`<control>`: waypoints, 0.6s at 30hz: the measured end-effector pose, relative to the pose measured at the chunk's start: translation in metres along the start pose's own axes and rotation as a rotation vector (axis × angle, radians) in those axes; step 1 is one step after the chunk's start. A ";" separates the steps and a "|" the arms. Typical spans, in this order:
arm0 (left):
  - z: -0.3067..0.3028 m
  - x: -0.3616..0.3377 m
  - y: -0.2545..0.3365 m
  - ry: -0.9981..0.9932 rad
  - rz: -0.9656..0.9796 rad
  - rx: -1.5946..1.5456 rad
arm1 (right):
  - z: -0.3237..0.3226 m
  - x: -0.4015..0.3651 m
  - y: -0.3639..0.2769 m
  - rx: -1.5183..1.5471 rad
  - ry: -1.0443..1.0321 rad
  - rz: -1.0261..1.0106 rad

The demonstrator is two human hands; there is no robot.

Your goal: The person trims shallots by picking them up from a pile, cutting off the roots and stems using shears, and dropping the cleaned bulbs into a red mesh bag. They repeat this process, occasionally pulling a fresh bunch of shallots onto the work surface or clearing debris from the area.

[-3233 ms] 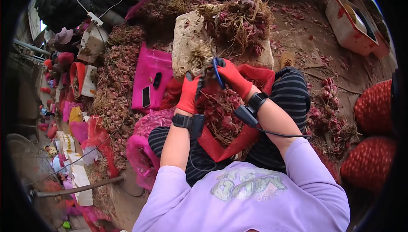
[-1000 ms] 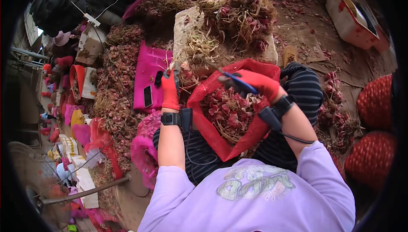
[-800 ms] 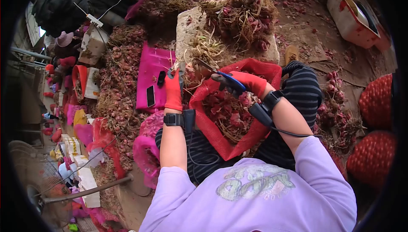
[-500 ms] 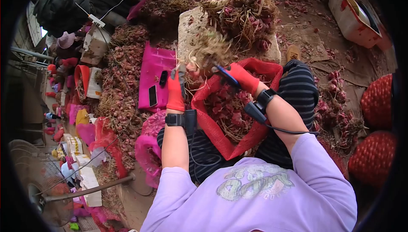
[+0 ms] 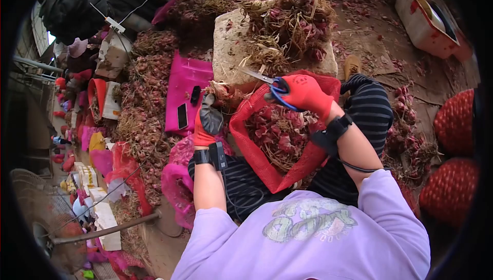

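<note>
My right hand, in a red glove, is closed around the blue handles of scissors. Their blades point up and left over the pale foam block. My left hand, in a red glove with a grey palm, is turned palm up with fingers curled around a small bunch of shallots, partly hidden by the hand. Between my knees sits an open red mesh bag with shallots and purplish skins inside. A heap of dried shallots with stalks lies on the foam block.
A phone and a small black object rest on a pink sheet at left. Beyond them spreads a long shallot pile. Filled red sacks and a white box stand right; a fan is lower left.
My right hand has drawn back with the scissors, whose blades now show. The blurred stalk clump has left the space between my hands. My left hand has lowered and rolled palm up.
</note>
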State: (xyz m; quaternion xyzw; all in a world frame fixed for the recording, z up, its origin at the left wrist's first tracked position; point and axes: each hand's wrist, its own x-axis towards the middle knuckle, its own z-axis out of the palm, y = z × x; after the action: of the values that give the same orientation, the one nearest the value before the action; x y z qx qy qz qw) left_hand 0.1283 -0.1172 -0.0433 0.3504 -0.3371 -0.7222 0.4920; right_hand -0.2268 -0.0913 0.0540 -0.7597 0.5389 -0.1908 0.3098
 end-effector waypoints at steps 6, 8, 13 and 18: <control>0.085 -0.007 0.005 0.010 -0.003 0.076 | 0.028 0.010 -0.018 0.610 0.245 -0.321; 0.091 0.000 0.003 -0.150 -0.072 0.093 | 0.036 0.018 -0.025 0.760 0.204 -0.297; 0.104 -0.002 0.003 -0.047 -0.077 0.288 | 0.059 0.039 -0.008 0.966 0.296 -0.128; 0.123 -0.003 0.001 0.000 -0.053 0.111 | 0.064 0.037 0.005 1.578 0.222 0.042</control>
State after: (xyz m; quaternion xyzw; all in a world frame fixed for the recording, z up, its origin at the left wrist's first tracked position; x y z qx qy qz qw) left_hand 0.0271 -0.0971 0.0228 0.3861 -0.3672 -0.7150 0.4526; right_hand -0.1781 -0.1099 0.0020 -0.2821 0.2867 -0.5849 0.7044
